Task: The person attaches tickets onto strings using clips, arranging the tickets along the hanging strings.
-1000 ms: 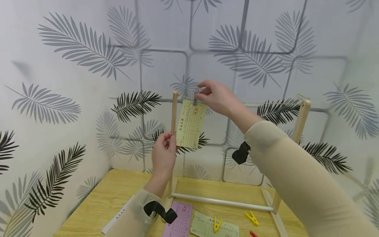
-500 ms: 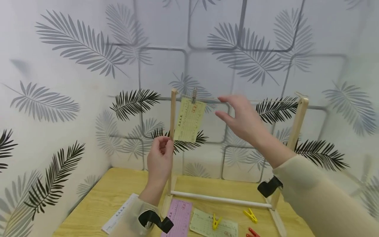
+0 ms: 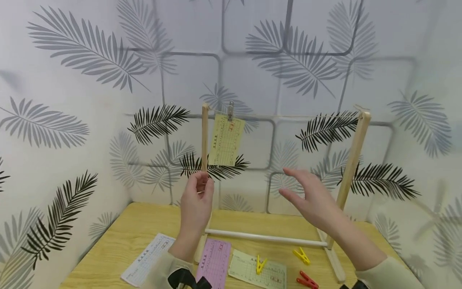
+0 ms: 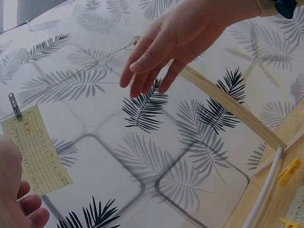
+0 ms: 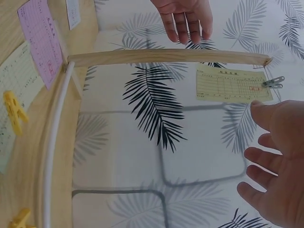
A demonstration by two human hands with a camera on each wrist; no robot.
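A yellow-green printed form (image 3: 226, 140) hangs from a string (image 3: 288, 116), held by a metal clip (image 3: 230, 110). The string runs between two posts of a wooden frame (image 3: 353, 160). Below the form's lower left corner, my left hand (image 3: 196, 200) is raised beside the left post, its fingers loosely bent and holding nothing. My right hand (image 3: 314, 196) is in the air near the right post with thumb and fingers spread apart. In the right wrist view the form (image 5: 232, 84) and clip (image 5: 273, 82) lie beyond the right hand's fingers, apart from them.
On the wooden table (image 3: 119, 237) lie a white form (image 3: 148, 259), a purple form (image 3: 214, 263) and another yellow-green form (image 3: 249, 275) under a yellow clothespin (image 3: 260, 265). Farther right are another yellow clothespin (image 3: 301, 255) and red clothespins (image 3: 307, 279). A white rod (image 3: 267, 238) joins the frame's feet.
My right hand has let go of the metal clip and moved right and down. My left hand has come down slightly, apart from the form. The form stays hanging on the string.
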